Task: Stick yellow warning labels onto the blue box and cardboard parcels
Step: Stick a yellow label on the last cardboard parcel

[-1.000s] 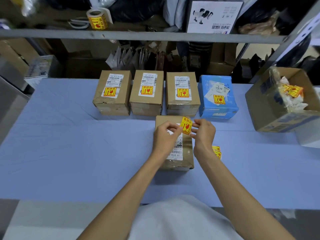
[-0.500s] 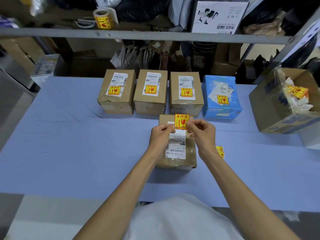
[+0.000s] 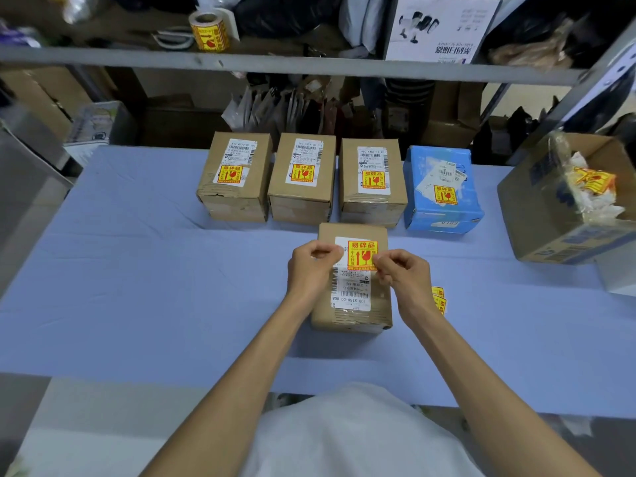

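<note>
Label [image 3: 362, 254] now lower over near parcel [image 3: 351, 318] — left hand [image 3: 311, 270], right hand [image 3: 404, 275], fingers [image 3: 330, 251] pinching its sides

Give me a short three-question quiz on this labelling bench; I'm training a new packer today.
1. True or false: the blue box already carries a warning sticker.
2. How many cardboard parcels stand in the back row beside it? A) two B) three C) five
3. Fill in: the left hand and right hand pinch a yellow label over the ____ parcel.
Key: 1 true; 2 B; 3 front.
</note>
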### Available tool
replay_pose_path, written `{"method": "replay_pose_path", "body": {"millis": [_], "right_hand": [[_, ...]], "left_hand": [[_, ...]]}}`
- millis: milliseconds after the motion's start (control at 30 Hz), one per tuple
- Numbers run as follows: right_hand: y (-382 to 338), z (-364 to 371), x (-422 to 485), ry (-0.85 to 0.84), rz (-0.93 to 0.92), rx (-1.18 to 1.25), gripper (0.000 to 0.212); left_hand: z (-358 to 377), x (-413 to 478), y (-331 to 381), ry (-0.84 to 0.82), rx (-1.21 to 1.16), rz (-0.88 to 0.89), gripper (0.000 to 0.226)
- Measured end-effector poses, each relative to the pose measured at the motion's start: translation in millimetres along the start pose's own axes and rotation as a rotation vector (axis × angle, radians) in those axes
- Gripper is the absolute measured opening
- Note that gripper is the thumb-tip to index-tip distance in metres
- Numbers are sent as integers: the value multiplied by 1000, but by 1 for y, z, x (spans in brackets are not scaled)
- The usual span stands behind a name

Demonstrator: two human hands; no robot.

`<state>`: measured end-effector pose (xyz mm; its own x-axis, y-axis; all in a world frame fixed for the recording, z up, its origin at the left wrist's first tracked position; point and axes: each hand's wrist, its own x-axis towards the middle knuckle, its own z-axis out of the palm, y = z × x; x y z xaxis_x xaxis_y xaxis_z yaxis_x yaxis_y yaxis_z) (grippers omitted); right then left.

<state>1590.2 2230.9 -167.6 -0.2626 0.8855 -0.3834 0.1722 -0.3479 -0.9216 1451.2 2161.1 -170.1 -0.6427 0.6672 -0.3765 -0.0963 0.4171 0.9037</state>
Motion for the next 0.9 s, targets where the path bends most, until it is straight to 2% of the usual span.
{"method": "replay_pose_path", "body": {"millis": [167, 400, 533, 600, 733, 900], "right_hand": [[7, 2, -8, -19, 3, -14, 7], [17, -3, -17, -26, 3, -68, 8], [23, -3, -22, 27, -59, -167, 9], [26, -2, -24, 48, -117, -246, 13], [28, 1, -27, 38, -159, -367, 45], [29, 4, -24, 51, -110, -440, 40]], "left_hand": [[2, -6, -8, -78, -3, -44, 8], [-1, -13, -17, -81, 88, -52, 11], [-1, -16, -18, -57, 174, -14, 28], [-1, -16, -19, -56, 202, 2, 30], [-2, -15, -24, -53, 243, 2, 31], [-1, -16, -31, -48, 291, 14, 30]]}}
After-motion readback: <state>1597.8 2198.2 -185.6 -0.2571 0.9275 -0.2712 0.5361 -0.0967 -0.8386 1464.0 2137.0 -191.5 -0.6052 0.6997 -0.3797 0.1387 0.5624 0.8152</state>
